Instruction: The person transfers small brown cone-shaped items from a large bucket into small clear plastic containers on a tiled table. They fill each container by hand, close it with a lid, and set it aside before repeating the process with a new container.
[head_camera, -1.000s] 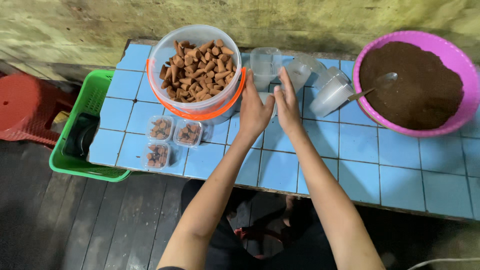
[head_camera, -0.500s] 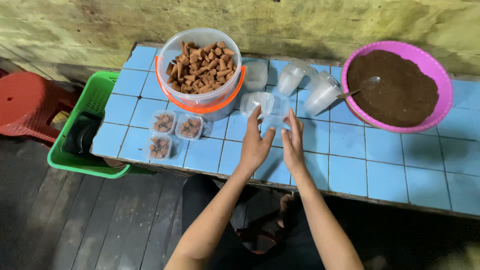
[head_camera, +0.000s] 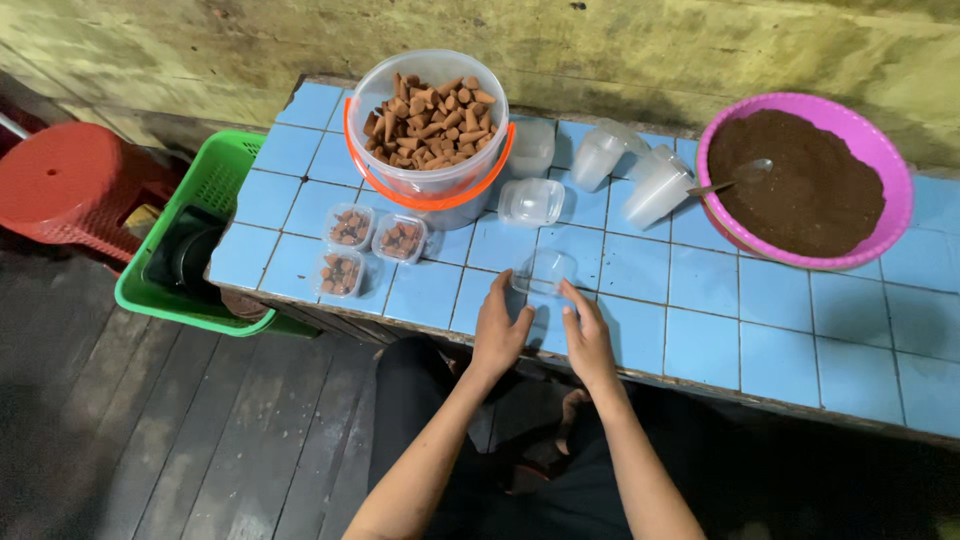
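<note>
Clear cup now on the near blue tiles, pulled back from the far stack. Left hand and right hand apart, open, flanking it, barely touching. Bucket of cones far left; 3 filled tubs beside.

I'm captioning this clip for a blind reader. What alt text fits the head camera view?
Two bare hands, left hand and right hand, rest on a blue tiled table beside a small clear plastic container. Behind stand a clear bucket of brown cones, three small filled tubs, and a pink bowl of dark powder holding a spoon.
</note>
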